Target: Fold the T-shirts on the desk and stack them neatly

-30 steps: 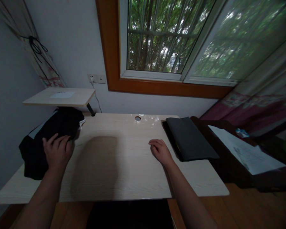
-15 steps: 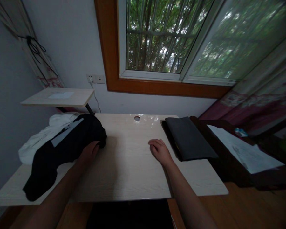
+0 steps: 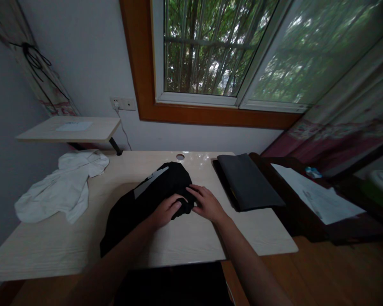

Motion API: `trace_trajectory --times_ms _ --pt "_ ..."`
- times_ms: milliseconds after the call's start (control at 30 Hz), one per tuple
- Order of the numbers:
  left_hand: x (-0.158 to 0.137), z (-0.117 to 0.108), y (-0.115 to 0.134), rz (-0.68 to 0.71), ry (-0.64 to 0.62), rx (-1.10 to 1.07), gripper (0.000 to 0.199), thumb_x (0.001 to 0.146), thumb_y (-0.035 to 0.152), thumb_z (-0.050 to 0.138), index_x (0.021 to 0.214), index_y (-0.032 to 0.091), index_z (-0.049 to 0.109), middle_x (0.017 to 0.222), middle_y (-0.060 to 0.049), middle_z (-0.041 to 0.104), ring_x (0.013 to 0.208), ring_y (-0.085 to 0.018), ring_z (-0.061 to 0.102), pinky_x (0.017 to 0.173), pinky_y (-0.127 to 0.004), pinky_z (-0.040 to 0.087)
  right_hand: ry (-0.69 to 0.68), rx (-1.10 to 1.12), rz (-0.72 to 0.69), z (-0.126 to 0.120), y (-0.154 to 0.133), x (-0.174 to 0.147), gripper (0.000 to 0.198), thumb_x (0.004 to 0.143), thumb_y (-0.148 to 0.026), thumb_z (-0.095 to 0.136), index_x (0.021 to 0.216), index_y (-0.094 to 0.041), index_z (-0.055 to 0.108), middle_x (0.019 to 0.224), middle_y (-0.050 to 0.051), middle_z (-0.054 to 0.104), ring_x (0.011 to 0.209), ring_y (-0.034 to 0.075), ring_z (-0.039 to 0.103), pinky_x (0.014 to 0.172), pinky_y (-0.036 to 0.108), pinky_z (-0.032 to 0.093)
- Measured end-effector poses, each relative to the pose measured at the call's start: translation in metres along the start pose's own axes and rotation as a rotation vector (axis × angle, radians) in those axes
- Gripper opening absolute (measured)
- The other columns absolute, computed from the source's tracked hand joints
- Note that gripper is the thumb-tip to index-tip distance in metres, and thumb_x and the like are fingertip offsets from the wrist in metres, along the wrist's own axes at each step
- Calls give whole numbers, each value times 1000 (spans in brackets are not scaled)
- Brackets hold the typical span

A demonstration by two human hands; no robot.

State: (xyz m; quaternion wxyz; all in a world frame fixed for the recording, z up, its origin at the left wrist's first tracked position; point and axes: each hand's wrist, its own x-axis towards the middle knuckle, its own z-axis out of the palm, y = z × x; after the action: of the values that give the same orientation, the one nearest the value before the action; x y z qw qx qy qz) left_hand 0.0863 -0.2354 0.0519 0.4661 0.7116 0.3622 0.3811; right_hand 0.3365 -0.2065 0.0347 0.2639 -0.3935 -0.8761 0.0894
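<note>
A black garment point(image 3: 127, 212) with a grey strip lies bunched across the middle of the desk, one end lifted toward my right side. My left hand point(image 3: 166, 211) is closed on the cloth near that end, thumb on top. At the garment's right edge, my right hand point(image 3: 207, 205) has its fingers above and its thumb below, gripping the fabric. Folds hide parts of the garment, so its exact kind is unclear. Off to the left, a crumpled white garment point(image 3: 57, 189) rests on the desk, apart from both hands.
A dark grey folder point(image 3: 249, 182) lies on the desk's right side. At the back left stands a small raised shelf point(image 3: 98, 127) with a paper on it. Beyond the desk's right edge, a dark surface carries a large white sheet point(image 3: 312, 195).
My left hand has carried the black garment rightward from atop the white garment, which now lies uncovered. My right hand has gone from resting on the desk to the black cloth.
</note>
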Motion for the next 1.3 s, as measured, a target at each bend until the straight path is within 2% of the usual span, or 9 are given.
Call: trace_trajectory --times_ms 67,167,333,467,567,700,933,1133,1300 --pt "6 6 4 61 -66 -10 35 100 45 48 120 27 69 117 -9 72 111 -24 66 102 -41 50 16 25 -4 2 2 -1 60 87 -18 66 144 -33 58 145 11 58 124 32 59 103 52 52" --pt "7 1 4 200 -104 94 40 98 44 56 134 29 64 132 -11 67 127 -27 59 112 -47 44 87 142 39 2 6 -1 49 88 -9 55 130 -30 68 130 9 68 117 28 63 101 48 54" --pt "-4 -36 -12 293 14 458 51 97 37 59 147 30 51 149 -11 55 143 -29 44 120 -55 36 282 389 226 -1 16 -3 40 90 -15 51 123 -28 70 120 8 72 113 25 67 101 43 53" --pt "-19 -75 -36 208 113 760 58 94 38 63 150 30 49 152 -8 53 145 -30 41 121 -55 36 472 536 411 2 26 -5 28 90 -25 56 113 -23 73 115 8 74 108 27 68 98 43 53" --pt "-31 -103 -52 104 129 908 58 92 42 64 147 28 52 152 -7 54 143 -31 44 122 -56 35 578 660 533 4 31 -6 29 89 -35 61 110 -20 73 111 8 75 104 27 69 96 42 55" --pt "-42 -130 -65 32 169 981 50 94 47 60 139 26 62 148 -9 58 140 -31 50 123 -57 31 626 751 580 5 32 -5 33 87 -38 64 112 -20 73 114 8 76 108 27 69 100 43 54" --pt "-47 -140 -71 -17 306 994 40 97 35 50 131 24 68 144 -8 62 140 -29 49 120 -52 37 627 750 605 5 36 -6 36 87 -39 63 116 -20 73 121 10 74 114 29 67 107 49 49" --pt "-51 -144 -75 -132 412 1053 53 87 15 49 137 25 65 146 -5 60 136 -27 51 120 -47 38 676 777 610 10 41 -6 40 85 -37 64 119 -19 74 127 11 72 121 30 64 114 51 42" --pt "-54 -151 -77 -200 528 967 53 86 14 46 134 24 66 138 -7 65 126 -27 58 115 -48 43 626 682 544 8 42 -9 48 94 -36 53 138 -22 63 144 10 61 135 29 54 120 53 35"
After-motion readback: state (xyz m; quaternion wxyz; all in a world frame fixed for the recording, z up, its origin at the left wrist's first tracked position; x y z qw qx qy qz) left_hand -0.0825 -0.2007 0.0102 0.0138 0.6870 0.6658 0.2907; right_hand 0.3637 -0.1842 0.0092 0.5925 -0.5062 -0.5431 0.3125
